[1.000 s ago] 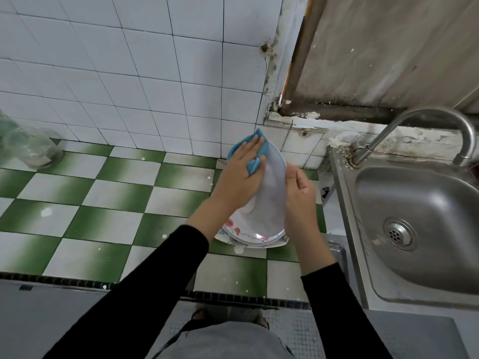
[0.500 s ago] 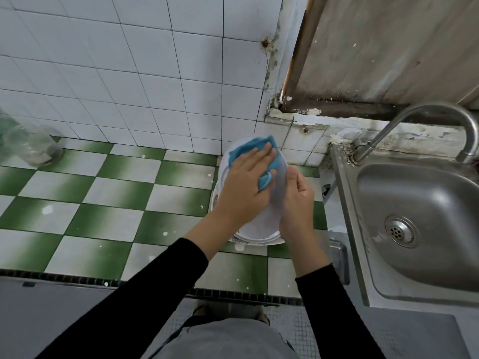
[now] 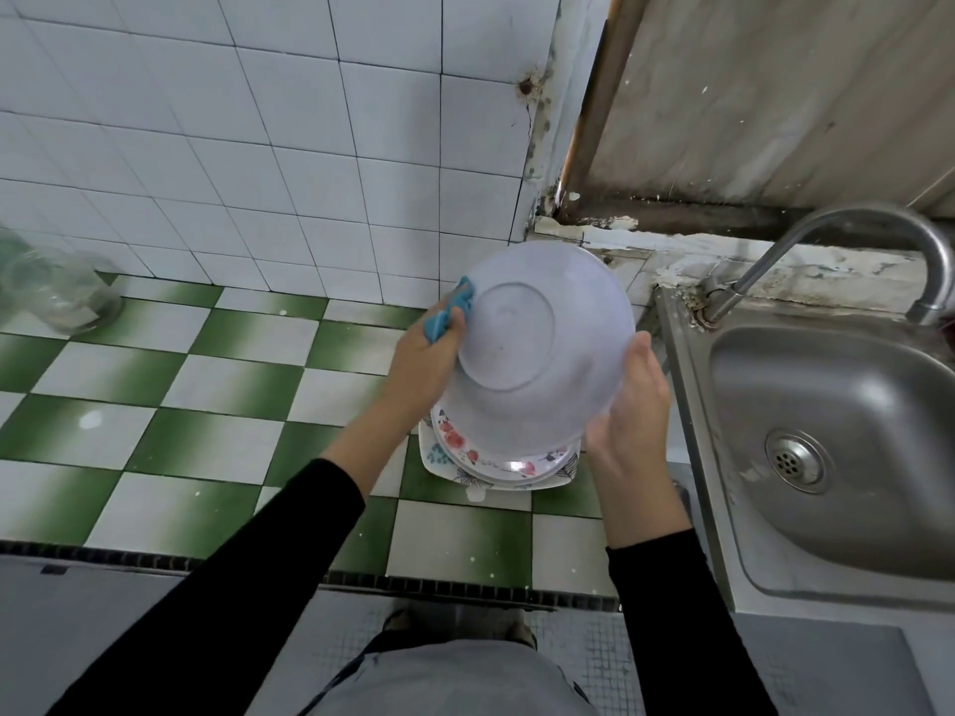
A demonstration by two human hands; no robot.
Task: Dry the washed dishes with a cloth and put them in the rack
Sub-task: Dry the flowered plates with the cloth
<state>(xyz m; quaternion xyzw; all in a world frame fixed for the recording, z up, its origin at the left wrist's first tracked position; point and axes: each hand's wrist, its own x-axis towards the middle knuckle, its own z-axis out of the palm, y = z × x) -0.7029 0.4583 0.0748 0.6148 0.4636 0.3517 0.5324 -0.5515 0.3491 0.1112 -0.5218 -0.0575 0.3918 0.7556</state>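
1. Locate the workpiece. The plate (image 3: 537,348) is held in the air on edge, with its underside and foot ring facing the camera. It is directly above the stack of plates (image 3: 496,459) that sits on the counter (image 3: 232,385), just left of the sink (image 3: 837,431).
2. Check the support grip. The right hand (image 3: 628,410) pinches the lower right rim. The thumb lies on the near face, and the fingers pass behind the plate and are hidden.
3. Check the wiping grip. The left hand (image 3: 424,369) grips the bunched cloth (image 3: 455,310) at the upper left rim. Its fingertips are hidden behind the plate, so the cloth probably works the far face.
4. Wipe in overlapping arcs from rim to centre. Turn the plate a little at a time in the support hand so that no sector is missed.
5. Dry the underside as well. The recess inside the foot ring is likely to trap water, so press a cloth fold into it.
6. Keep the support pinch firm. A wet glazed rim is probably slippery, and a drop here would strike the stack below.
7. Transfer only when both faces are dry. No rack is in view, so find it before releasing either hand.
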